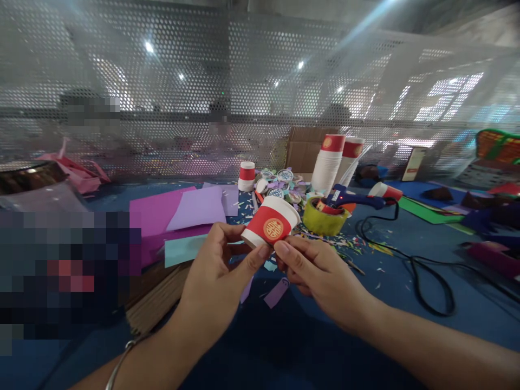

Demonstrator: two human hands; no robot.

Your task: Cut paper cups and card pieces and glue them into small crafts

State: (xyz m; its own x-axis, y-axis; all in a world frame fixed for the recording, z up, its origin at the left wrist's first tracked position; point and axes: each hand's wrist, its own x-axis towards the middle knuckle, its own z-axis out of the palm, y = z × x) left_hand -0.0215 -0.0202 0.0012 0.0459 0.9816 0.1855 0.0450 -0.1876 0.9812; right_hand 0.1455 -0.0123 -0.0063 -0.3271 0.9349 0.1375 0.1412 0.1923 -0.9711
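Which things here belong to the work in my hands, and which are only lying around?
In the work:
- paper cup, between left hand and right hand
- perhaps the blue glue gun

Probably just lying around:
- tipped cup
- purple sheet
- cardboard strips
- paper scraps

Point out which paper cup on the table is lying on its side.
The lone red-and-white cup beside the green sheet, right of the blue corded tool; the other cups on the table stand in stacks.
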